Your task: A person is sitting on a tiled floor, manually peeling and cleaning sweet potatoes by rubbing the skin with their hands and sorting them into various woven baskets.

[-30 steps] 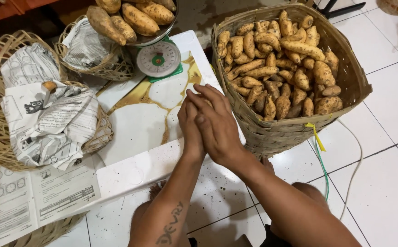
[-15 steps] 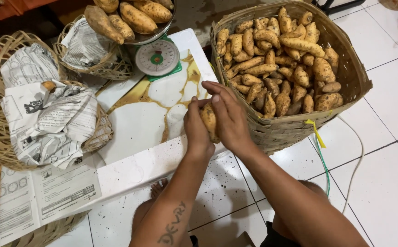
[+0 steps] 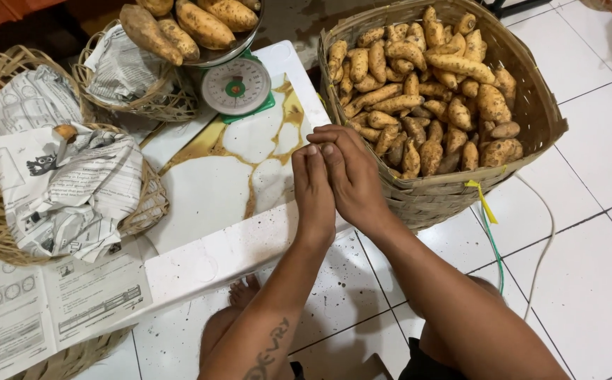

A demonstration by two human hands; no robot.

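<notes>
Left hand (image 3: 313, 186) and right hand (image 3: 351, 176) pressed palm to palm over the counter (image 3: 214, 190), beside the sweet potato basket (image 3: 453, 197); grip together, possibly cupping something, can't tell.

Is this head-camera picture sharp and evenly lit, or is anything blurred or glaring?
Head view: the hands and the sweet potatoes in the big basket are sharp; light is soft and even, with faint shadows on the white board; no strong glare; the top left corner is darker; straight tile lines bend slightly near the edges.

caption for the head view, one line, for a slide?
Left hand and right hand pressed together over a white table, beside a woven basket of sweet potatoes.
</notes>
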